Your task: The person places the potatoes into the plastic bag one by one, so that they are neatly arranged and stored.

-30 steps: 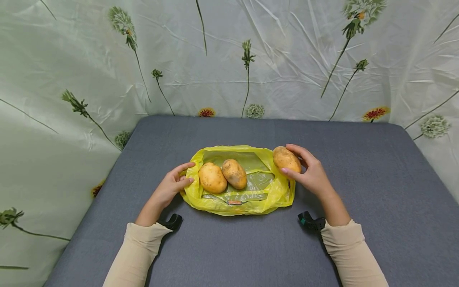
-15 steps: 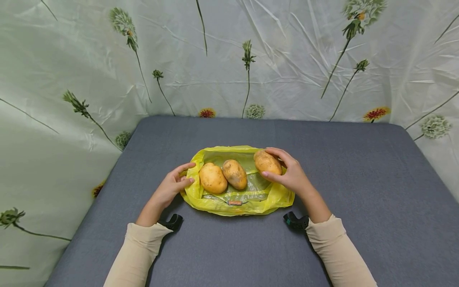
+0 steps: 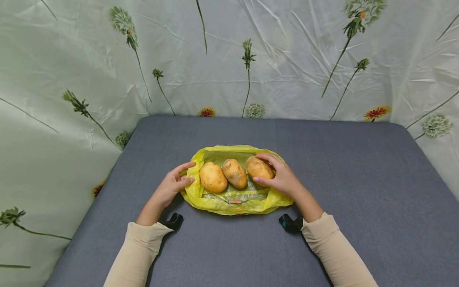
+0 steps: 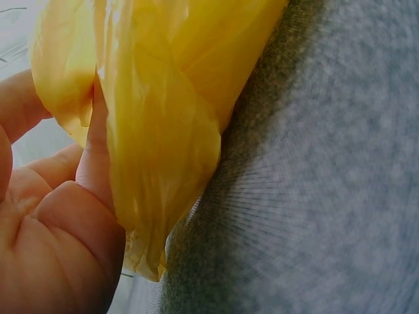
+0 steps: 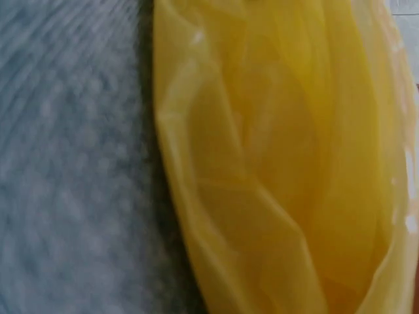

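A potato [image 3: 259, 168] is grasped by the curled fingers of the right hand [image 3: 281, 179] and held inside the open yellow bag [image 3: 234, 199], just beside two potatoes [image 3: 223, 175] lying there. The bag's edge is pinched by the left hand [image 3: 171, 187], apparently to keep it spread on the grey table [image 3: 358, 179].

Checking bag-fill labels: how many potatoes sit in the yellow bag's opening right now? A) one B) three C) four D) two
B: the head view shows three potatoes side by side in the yellow bag: the left potato, the middle potato, and the right potato, which the right hand holds, while the left hand holds the bag's left edge.
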`<state>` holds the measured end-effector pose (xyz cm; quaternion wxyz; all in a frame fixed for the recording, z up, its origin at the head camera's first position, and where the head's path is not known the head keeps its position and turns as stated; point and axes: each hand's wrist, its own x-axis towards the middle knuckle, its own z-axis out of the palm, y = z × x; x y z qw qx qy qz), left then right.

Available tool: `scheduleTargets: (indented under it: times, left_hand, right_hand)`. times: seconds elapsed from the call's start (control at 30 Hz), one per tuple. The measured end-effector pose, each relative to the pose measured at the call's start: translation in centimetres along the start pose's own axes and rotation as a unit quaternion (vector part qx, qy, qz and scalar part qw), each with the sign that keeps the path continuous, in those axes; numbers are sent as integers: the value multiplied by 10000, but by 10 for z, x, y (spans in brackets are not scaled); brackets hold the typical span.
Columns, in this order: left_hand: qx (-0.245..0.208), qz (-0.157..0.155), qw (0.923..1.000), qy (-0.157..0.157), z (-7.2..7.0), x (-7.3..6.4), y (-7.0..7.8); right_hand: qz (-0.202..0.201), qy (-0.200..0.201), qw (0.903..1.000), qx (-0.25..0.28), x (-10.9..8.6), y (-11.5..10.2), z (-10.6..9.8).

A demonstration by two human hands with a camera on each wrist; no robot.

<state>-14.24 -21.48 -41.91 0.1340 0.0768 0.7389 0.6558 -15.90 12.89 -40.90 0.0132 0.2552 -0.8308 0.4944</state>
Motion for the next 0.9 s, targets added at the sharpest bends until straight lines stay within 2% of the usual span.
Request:
scheduleTargets:
  times: [0.4,0.7,0.8,0.87,0.9]
  left_hand:
    - [-8,157,9999,-17,-1,1,-1]
    - [141,135,9997,152,-1,0,2]
    - [737,319,9963,290,-1,0,5]
    - [1370,538,9881,455,0,-1,7]
    - [1746,670,9807,565,0,-1,9]
  right_hand:
    - [-36,-228,9988,-424,2,6,5]
    - [-127,-336,9972,-663,3,5,6]
    - [-234,-322,9967,-710,3,2,5]
    - [-328,-272,9959,-797,2,-1,3]
    - [-369,-241,9956,-828,2,-2,2]
